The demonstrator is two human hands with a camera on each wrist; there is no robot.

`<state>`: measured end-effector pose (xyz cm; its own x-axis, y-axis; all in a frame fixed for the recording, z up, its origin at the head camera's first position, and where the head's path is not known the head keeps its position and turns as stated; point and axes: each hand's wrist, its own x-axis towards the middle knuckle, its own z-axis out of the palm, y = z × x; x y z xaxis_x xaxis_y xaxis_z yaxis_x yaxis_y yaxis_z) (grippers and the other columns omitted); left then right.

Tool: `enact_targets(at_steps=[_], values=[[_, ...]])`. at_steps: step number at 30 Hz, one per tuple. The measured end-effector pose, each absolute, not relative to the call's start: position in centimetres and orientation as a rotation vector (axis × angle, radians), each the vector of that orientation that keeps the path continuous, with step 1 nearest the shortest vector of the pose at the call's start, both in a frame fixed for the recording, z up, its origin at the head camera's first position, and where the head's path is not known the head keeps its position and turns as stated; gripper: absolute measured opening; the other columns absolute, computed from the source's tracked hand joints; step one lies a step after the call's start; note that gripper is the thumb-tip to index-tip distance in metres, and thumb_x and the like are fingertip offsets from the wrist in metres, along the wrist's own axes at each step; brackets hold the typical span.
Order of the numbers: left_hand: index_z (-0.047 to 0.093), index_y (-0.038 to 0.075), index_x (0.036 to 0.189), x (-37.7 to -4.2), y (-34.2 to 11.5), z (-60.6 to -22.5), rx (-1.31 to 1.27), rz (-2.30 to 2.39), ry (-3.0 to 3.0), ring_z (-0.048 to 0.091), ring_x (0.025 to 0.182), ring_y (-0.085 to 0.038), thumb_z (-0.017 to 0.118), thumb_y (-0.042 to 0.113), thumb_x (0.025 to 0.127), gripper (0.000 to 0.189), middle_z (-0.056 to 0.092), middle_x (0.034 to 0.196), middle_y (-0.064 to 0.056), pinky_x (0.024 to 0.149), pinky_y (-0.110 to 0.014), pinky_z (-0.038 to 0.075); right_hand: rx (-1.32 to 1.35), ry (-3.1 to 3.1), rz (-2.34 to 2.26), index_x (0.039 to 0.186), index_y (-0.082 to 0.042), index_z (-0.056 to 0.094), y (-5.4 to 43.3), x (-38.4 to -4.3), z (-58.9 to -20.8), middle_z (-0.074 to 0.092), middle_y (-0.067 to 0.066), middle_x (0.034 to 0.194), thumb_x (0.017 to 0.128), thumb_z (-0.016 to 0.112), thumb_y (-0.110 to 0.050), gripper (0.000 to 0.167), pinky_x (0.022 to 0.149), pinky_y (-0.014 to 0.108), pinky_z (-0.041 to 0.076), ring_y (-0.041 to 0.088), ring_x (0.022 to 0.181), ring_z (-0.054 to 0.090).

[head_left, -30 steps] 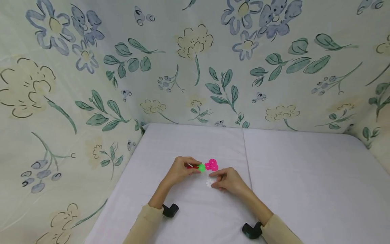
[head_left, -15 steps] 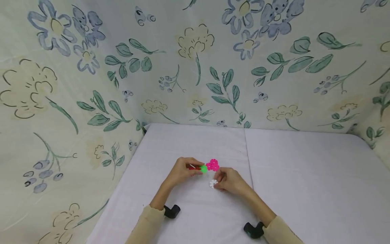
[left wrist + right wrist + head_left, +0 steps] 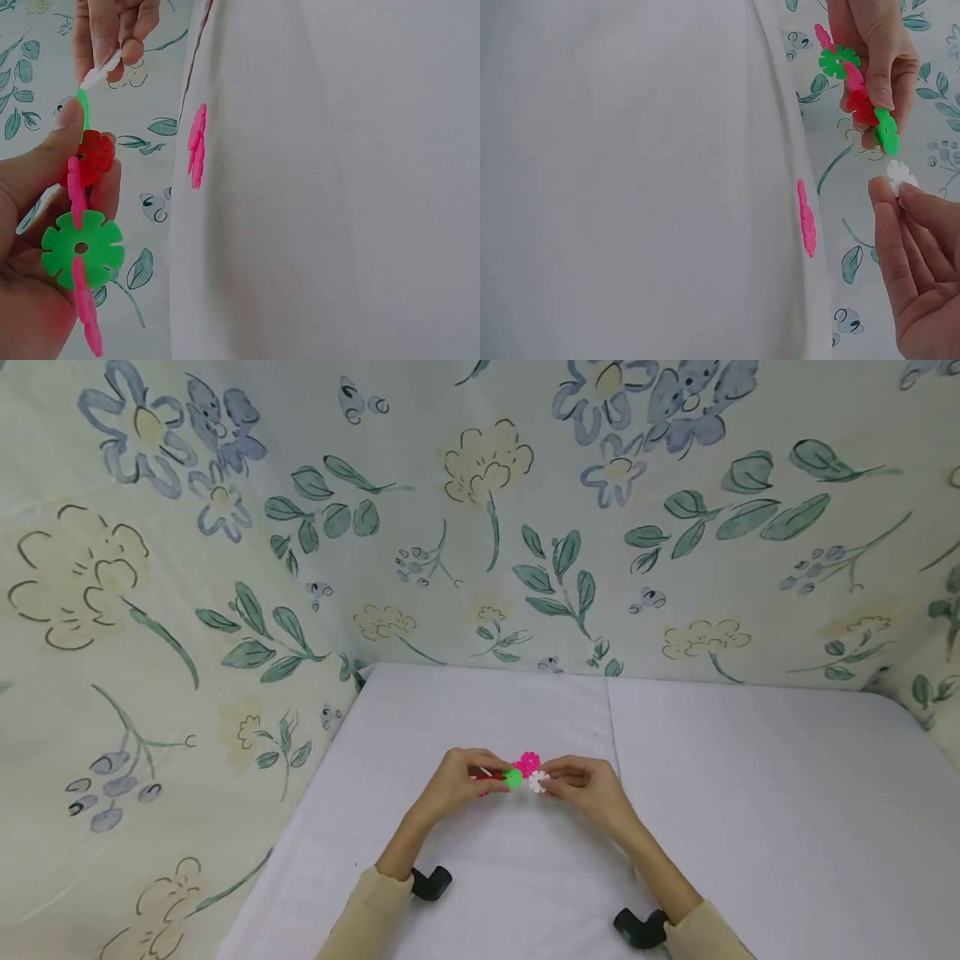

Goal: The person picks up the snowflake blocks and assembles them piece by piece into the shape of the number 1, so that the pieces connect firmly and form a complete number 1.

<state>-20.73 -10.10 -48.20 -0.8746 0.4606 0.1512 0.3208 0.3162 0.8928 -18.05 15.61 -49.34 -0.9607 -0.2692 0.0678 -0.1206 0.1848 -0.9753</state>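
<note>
A flower-print curtain (image 3: 487, 527) hangs beyond a chain (image 3: 853, 78) of plastic discs; a white-covered tabletop (image 3: 750, 793) spreads beneath the chain. The left hand (image 3: 453, 777) pinches the chain near its green end (image 3: 887, 132) between thumb and fingers. The right hand (image 3: 596, 789), right of the chain, has thumb and fingertips closed in a pinch. A pink cluster (image 3: 530, 760) of joined discs lies on the tabletop just beyond the chain. A white disc (image 3: 901, 174), in the right hand's pinch, sits just off the green end, roughly along the chain's long axis. From above, left fingers hide most of the chain; right fingertips cover part of the white disc. Whether slots line up is unclear.
</note>
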Motion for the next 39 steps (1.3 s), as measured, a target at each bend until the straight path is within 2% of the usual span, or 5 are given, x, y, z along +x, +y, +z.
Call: enact_targets(at_steps=[5, 15, 26, 33, 39], values=[[0.082, 0.009, 0.106, -20.8, -9.7, -48.1, 0.751, 1.575, 2.451, 0.063, 0.075, -0.011, 0.087, 0.013, 0.083, 0.024, 0.078, 0.102, -0.007, 0.058, -0.018, 0.052, -0.401, 2.355, -1.973, 0.115, 0.004, 0.073, 15.7, -17.9, -49.3, 0.076, 0.026, 0.104, 0.092, 0.076, -0.004, 0.024, 0.078, 0.030, 0.064, 0.021, 0.084, 0.080], [0.083, 0.008, 0.104, -20.5, -9.2, -47.9, 0.783, 1.580, 2.438, 0.063, 0.077, -0.013, 0.086, 0.010, 0.084, 0.021, 0.078, 0.099, -0.008, 0.060, -0.017, 0.051, -0.491, 2.391, -1.989, 0.112, 0.002, 0.075, 15.3, -17.4, -49.3, 0.078, 0.023, 0.104, 0.092, 0.077, -0.004, 0.022, 0.078, 0.024, 0.063, 0.013, 0.085, 0.079], [0.083, 0.003, 0.102, -20.5, -8.9, -47.6, 0.833, 1.610, 2.342, 0.059, 0.075, -0.010, 0.083, 0.005, 0.085, 0.017, 0.077, 0.096, -0.014, 0.062, -0.017, 0.049, -0.523, 2.368, -2.004, 0.105, 0.003, 0.079, 15.6, -17.3, -49.2, 0.079, 0.022, 0.101, 0.090, 0.077, 0.000, 0.015, 0.078, 0.026, 0.063, 0.013, 0.085, 0.079], [0.082, 0.003, 0.101, -20.6, -8.6, -47.3, 0.856, 1.576, 2.284, 0.060, 0.075, -0.009, 0.082, 0.003, 0.086, 0.015, 0.076, 0.097, -0.015, 0.062, -0.018, 0.049, -0.520, 2.420, -1.931, 0.101, 0.001, 0.081, 15.6, -17.2, -48.6, 0.080, 0.018, 0.096, 0.088, 0.079, -0.002, 0.013, 0.075, 0.025, 0.063, 0.017, 0.082, 0.079], [0.081, 0.004, 0.105, -20.6, -8.7, -47.4, 0.830, 1.526, 2.275, 0.061, 0.079, -0.010, 0.079, 0.003, 0.089, 0.017, 0.077, 0.102, -0.014, 0.067, -0.018, 0.053, -0.500, 2.398, -1.935, 0.106, 0.000, 0.079, 15.8, -16.9, -49.0, 0.079, 0.019, 0.102, 0.090, 0.078, -0.005, 0.017, 0.076, 0.028, 0.064, 0.015, 0.083, 0.079]])
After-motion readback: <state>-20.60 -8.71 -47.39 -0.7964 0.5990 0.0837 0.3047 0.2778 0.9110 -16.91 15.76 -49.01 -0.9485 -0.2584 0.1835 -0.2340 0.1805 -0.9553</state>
